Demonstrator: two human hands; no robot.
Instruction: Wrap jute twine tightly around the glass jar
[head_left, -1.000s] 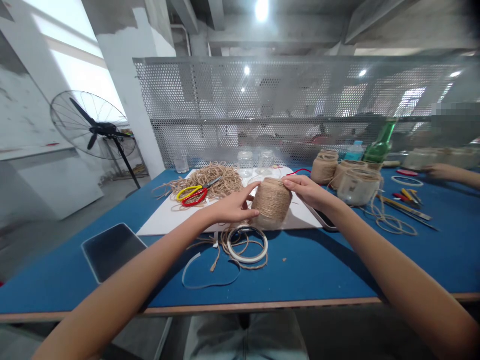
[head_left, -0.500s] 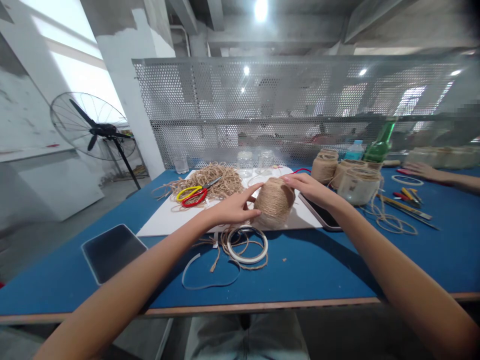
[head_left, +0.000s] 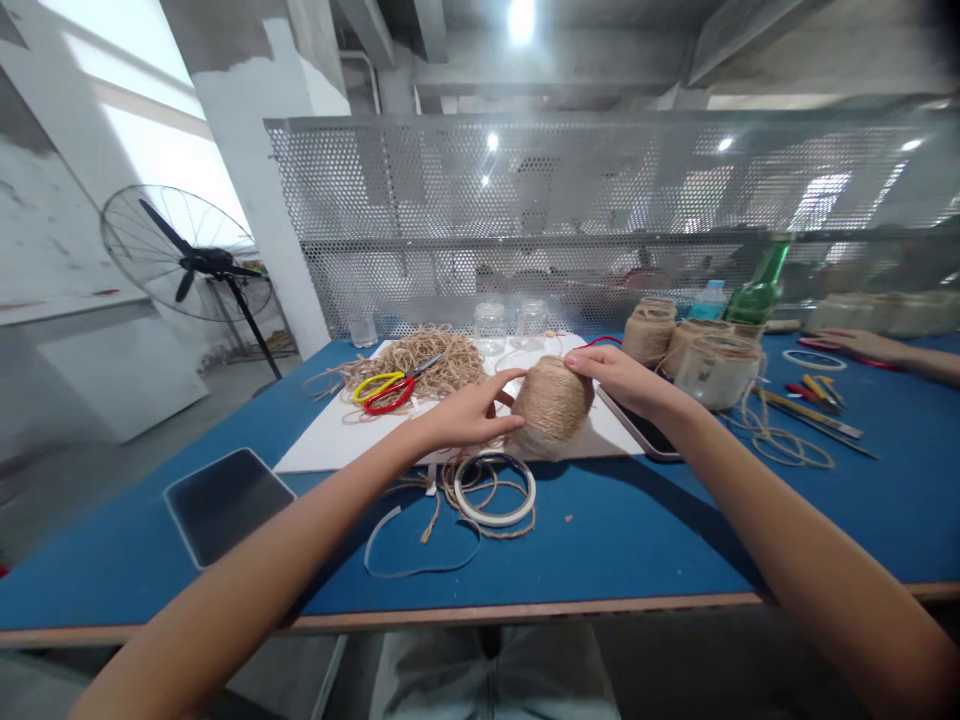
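Tilted between my hands is a glass jar wound with brown twine (head_left: 553, 403), its lower end still bare and glassy. My left hand (head_left: 480, 408) grips its left side, thumb low and fingers behind. My right hand (head_left: 619, 375) pinches it at the upper right edge. A white paper sheet (head_left: 330, 443) lies beneath. To the left, a heap of loose twine (head_left: 442, 362) carries scissors (head_left: 388, 390) with one yellow and one red handle. Nearer me, a roll of white tape (head_left: 495, 519) rests on some twine strands.
A dark tablet-like panel (head_left: 225, 505) lies at left. On the right stand twine-wrapped jars (head_left: 649, 332), a bare-sided glass jar (head_left: 716, 378) and a green bottle (head_left: 763, 285). A phone (head_left: 645, 428) lies by my right wrist. Another person's hand (head_left: 855, 343) is at far right.
The wrapped jar has turned slightly, and my right fingertips have shifted a little on its upper edge. At far right, the other person's hand has moved slightly, with a red-handled item now showing more.
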